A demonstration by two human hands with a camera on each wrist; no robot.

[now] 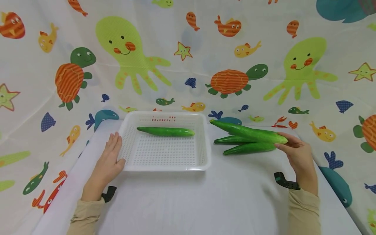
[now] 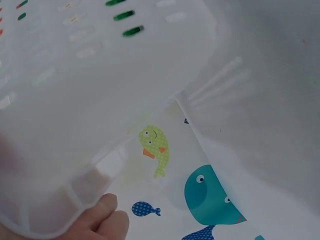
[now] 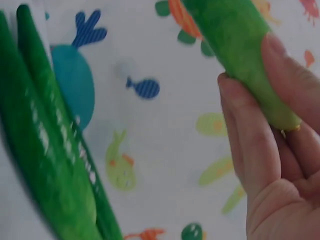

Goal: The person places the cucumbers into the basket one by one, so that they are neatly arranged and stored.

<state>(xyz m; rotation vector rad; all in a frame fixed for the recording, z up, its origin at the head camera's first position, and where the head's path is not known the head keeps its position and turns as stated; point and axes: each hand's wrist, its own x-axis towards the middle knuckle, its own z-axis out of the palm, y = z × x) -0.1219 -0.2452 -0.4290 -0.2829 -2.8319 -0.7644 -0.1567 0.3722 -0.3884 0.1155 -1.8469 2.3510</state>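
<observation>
My right hand [image 1: 298, 155] grips the thick pale end of a cucumber [image 1: 249, 131], thumb on one side and fingers on the other. In the right wrist view this held cucumber [image 3: 245, 55] is apart from the other two. Below it on the table lie two more cucumbers, the lower one [image 1: 248, 148] and a partly covered one [image 1: 230, 140]. At the left edge of a white plastic basket [image 1: 164, 168], my left hand [image 1: 107, 161] rests with its fingers straight. Inside the basket a single cucumber [image 1: 165, 131] lies crosswise near the back wall.
A white cloth covers the table [image 1: 188, 202]. Behind it and at the sides hangs a curtain [image 1: 182, 29] printed with sea animals. Dark wrist cameras sit on the left wrist [image 1: 109, 194] and right wrist [image 1: 286, 182].
</observation>
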